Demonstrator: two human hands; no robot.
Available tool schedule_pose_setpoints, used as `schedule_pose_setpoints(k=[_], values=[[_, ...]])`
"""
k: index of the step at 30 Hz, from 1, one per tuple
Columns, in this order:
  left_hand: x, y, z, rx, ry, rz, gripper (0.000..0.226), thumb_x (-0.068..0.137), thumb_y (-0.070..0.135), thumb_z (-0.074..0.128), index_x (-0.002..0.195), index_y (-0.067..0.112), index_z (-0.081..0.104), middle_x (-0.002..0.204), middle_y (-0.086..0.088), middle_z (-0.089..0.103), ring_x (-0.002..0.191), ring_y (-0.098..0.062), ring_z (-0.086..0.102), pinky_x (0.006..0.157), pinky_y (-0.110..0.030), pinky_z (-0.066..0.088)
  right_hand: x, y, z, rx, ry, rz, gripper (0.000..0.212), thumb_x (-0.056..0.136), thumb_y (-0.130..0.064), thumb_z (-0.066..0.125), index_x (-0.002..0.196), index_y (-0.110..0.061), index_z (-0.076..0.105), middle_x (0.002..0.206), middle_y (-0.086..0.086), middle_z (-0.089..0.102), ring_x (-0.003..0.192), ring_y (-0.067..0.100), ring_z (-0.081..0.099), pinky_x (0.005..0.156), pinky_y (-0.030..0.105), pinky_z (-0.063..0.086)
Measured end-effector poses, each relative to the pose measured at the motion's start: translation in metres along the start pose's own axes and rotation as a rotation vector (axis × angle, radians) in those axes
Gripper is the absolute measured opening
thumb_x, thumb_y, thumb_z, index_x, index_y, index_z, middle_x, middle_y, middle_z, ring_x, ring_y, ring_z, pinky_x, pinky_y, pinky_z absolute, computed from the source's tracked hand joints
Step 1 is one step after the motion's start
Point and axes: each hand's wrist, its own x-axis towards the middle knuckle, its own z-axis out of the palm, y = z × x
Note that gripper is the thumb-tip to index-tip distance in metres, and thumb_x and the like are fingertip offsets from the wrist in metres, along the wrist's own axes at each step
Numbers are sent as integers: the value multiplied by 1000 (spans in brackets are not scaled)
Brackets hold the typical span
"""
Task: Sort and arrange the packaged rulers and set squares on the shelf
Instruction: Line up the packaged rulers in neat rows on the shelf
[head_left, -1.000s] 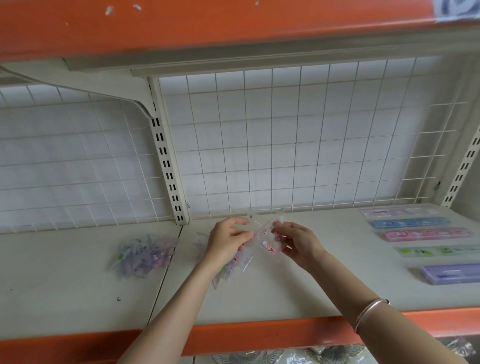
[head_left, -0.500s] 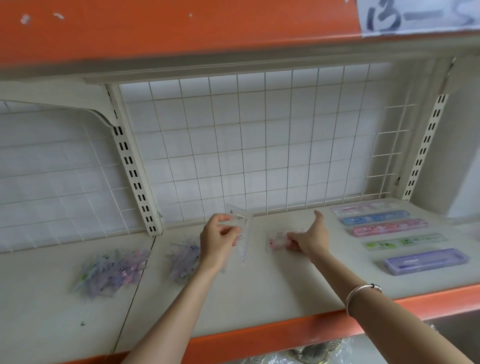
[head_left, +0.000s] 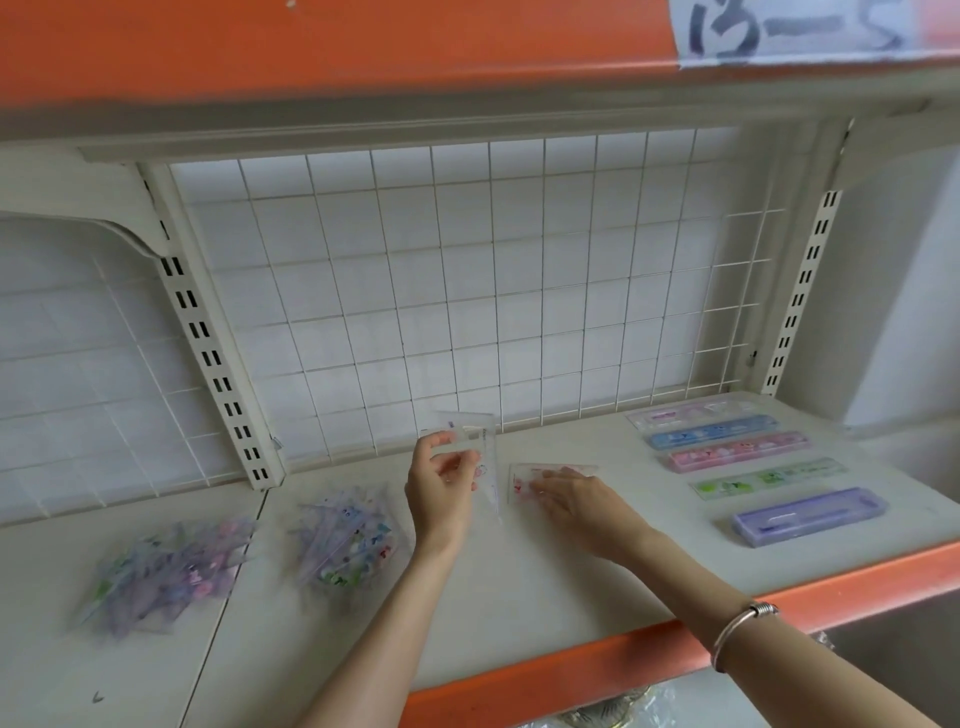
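Observation:
My left hand (head_left: 439, 486) holds a clear set square (head_left: 480, 457) upright above the middle of the cream shelf (head_left: 519, 597). My right hand (head_left: 576, 501) rests flat on a second clear set square (head_left: 524, 480) that lies on the shelf just to the right. Two loose piles of packaged set squares lie to the left: one pile (head_left: 348, 545) beside my left wrist, another pile (head_left: 161, 577) further left. Several packaged rulers lie in a row at the right, among them a pink one (head_left: 737, 451) and a green one (head_left: 769, 478).
A purple case (head_left: 808, 515) lies nearest the orange front edge (head_left: 597, 670) at the right. A white wire grid (head_left: 467, 291) forms the back wall. Slotted uprights (head_left: 213, 358) divide the bays. An orange shelf beam with a paper label (head_left: 789, 31) runs overhead.
Both hands held the set squares together in mid-air; they then split apart. My right hand laid one on the shelf and now rests flat on it, while the left keeps the other raised.

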Motion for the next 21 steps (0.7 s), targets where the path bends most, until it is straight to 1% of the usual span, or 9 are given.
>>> schedule_pose_setpoints(k=[3,5,8,11,14,17,21], values=[[-2,-8,3,-39,12,-23,24,85,0,66,103,13,56,81,-3,69,59,-1,62,53,-13,48,3,4,-2,-1,-26,30,39,102,-27,36,140,-23,45,151,-1,35,142,17,24,110,29,25],[-3,-12,2,-59,-2,-53,25,85,-1,66,103,12,55,81,-10,68,56,-1,62,52,-13,48,7,8,-3,1,-36,23,40,102,-27,36,142,-25,42,153,-3,32,144,15,20,111,29,23],[-2,-15,-1,-75,-20,-94,25,85,-2,65,104,9,54,81,-13,67,55,-3,63,53,-14,49,13,13,-5,27,-39,11,39,102,-27,37,140,-24,44,151,-3,35,144,14,20,111,29,23],[-1,-17,-4,-109,-28,-148,26,85,-1,65,107,7,53,82,-14,67,54,-5,63,55,-16,51,15,15,-3,27,-38,14,41,102,-29,36,142,-24,42,153,-3,32,145,16,18,113,30,22],[1,-19,-5,-129,-12,-183,28,85,-2,66,108,7,53,81,-14,67,53,-5,63,55,-16,52,14,17,2,19,-19,13,42,102,-29,36,144,-24,39,154,-3,29,145,16,16,113,25,16],[4,-20,-6,-129,-3,-192,29,84,-2,67,108,7,52,80,-15,67,52,-6,63,54,-16,52,14,17,7,-45,20,9,44,102,-31,34,145,-24,36,155,-3,28,145,17,17,114,23,11],[4,-20,-7,-122,-3,-196,29,84,-2,67,107,8,52,79,-14,67,52,-6,63,54,-16,51,15,18,11,-140,58,26,45,102,-37,32,145,-28,35,154,-4,30,143,19,23,116,26,12]])
